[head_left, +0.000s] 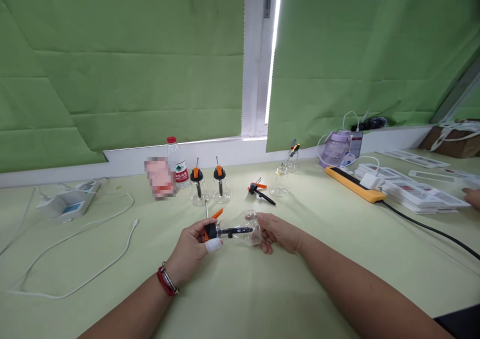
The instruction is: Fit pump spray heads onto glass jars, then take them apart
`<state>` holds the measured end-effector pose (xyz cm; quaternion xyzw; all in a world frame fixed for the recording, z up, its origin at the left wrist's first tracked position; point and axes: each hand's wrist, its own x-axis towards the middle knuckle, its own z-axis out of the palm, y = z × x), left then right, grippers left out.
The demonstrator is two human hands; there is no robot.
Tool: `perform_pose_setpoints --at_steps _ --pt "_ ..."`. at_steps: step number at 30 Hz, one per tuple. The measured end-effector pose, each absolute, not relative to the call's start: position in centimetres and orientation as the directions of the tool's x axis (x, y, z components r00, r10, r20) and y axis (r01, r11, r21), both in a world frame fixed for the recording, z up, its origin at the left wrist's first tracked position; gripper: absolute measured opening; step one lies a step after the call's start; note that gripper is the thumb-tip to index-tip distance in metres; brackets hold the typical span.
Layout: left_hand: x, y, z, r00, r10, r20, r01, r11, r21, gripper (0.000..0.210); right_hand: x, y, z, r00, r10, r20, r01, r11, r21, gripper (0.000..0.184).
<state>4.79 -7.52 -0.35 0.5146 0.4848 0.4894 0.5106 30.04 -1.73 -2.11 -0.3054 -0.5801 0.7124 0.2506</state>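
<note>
A clear bottle (pixel 244 220) lies sideways in the air between my hands, with a black tube inside it. My left hand (pixel 197 244), a white wrap on its thumb, grips the black-and-orange pump head (pixel 210 230) at the bottle's neck; a thin metal spout and an orange lever stick up from it. Round the bottle's base my right hand (pixel 275 231) is closed. Beyond them, a loose pump head (pixel 261 192) with an orange lever lies on the table. Two clear bottles, one left (pixel 198 186) and one right (pixel 221 185), stand upright with black-and-orange heads fitted.
Right of the loose head stands an uncapped clear bottle (pixel 279 184), with screwdrivers (pixel 294 149) in a container behind. A water bottle (pixel 180 166) is at the back left. White cable (pixel 108 264) crosses the left side; an orange power strip (pixel 354 185) and stacked white frames (pixel 408 191) lie right.
</note>
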Motion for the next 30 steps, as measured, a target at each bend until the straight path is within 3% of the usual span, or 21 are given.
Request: perform_pose_setpoints --at_steps 6,13,23,30 --pt "4.9 -7.5 0.1 0.025 1.0 0.003 0.004 -0.003 1.0 0.051 30.0 -1.8 -2.0 -0.672 0.723 -0.162 0.017 -0.203 -0.979 0.063" --pt "4.8 -7.4 0.1 -0.006 1.0 -0.008 -0.043 0.008 0.999 0.05 30.4 -2.3 -1.0 -0.69 0.724 0.014 -0.084 -0.06 -0.995 0.082" --pt "4.9 -7.6 0.1 0.022 1.0 -0.005 -0.011 0.005 1.0 0.051 29.9 -2.0 -1.9 -0.703 0.706 -0.084 -0.081 -0.197 -0.977 0.049" --pt "5.0 -7.6 0.3 0.032 0.999 -0.025 -0.022 0.025 0.999 0.052 29.6 -2.0 -2.3 -0.645 0.755 -0.119 -0.027 -0.178 -0.984 0.056"
